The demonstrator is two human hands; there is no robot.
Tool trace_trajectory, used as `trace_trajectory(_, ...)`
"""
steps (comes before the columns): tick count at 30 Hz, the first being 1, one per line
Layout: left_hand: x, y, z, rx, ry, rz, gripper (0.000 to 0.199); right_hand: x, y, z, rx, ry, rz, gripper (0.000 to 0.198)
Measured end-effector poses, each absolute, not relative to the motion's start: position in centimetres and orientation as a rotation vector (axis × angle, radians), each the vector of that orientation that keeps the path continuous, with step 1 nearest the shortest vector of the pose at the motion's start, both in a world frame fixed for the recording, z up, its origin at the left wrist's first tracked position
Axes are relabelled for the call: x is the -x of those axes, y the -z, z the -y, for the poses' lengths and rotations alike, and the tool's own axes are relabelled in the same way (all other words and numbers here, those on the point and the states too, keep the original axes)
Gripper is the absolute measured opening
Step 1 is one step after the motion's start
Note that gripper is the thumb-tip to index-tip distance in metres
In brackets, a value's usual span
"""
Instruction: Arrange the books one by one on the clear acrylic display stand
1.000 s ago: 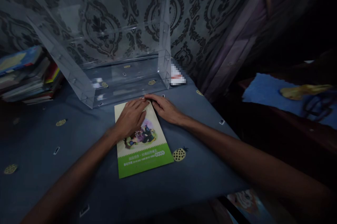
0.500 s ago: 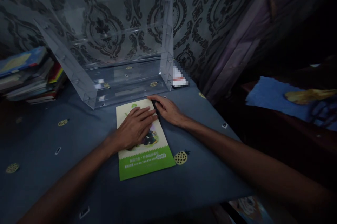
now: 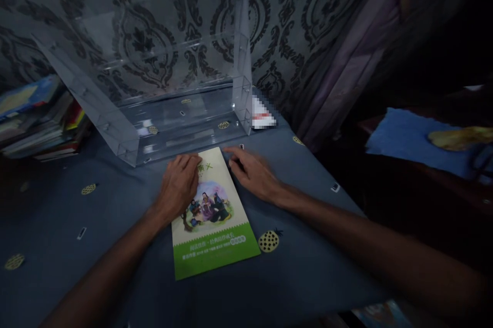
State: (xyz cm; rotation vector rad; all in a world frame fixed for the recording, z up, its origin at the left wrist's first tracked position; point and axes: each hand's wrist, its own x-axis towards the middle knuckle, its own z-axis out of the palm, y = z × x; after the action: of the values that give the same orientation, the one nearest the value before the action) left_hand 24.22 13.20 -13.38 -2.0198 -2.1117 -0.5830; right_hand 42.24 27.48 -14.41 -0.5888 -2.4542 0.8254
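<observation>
Lengthwise, book (image 3: 216,213) points away, top facing clear rack (image 3: 242,79).

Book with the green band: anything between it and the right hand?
Nothing visible. The right hand is beside the upper right edge of the book, contact unclear; the left hand lies over its upper left.

blue pineapple-print tablecloth (image 3: 300,261), cream-and-green book (image 3: 213,210), clear rack (image 3: 242,81), stack of books (image 3: 42,125)

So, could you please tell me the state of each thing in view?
Illustrated green-and-cream book: closed, flat
Left hand: fingers curled, over book's upper left
Right hand: fingers bent, at book's upper right
Transparent acrylic rack: standing
Book stack: closed, uneven
Pineapple-print tablecloth: spread
Purple curtain: hanging
</observation>
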Motion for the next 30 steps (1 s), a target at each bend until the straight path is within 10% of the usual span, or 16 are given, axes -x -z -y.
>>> trace_trajectory(16,-25.7,10.9,-12.9,2.088,0.393,2.192,0.025,-42.6,12.9,-24.1,0.478,-1.349,2.326,0.037)
trace_trajectory(23,-28.7,11.4,-12.1,1.994,0.105,2.285,0.058,-42.1,13.5,-26.9,0.618,-1.304,2.126,0.034)
trace_trajectory(30,-30.2,10.5,-12.5,1.925,0.000,2.348,0.030,-41.7,14.5,-27.8,0.556,-1.258,2.072,0.035)
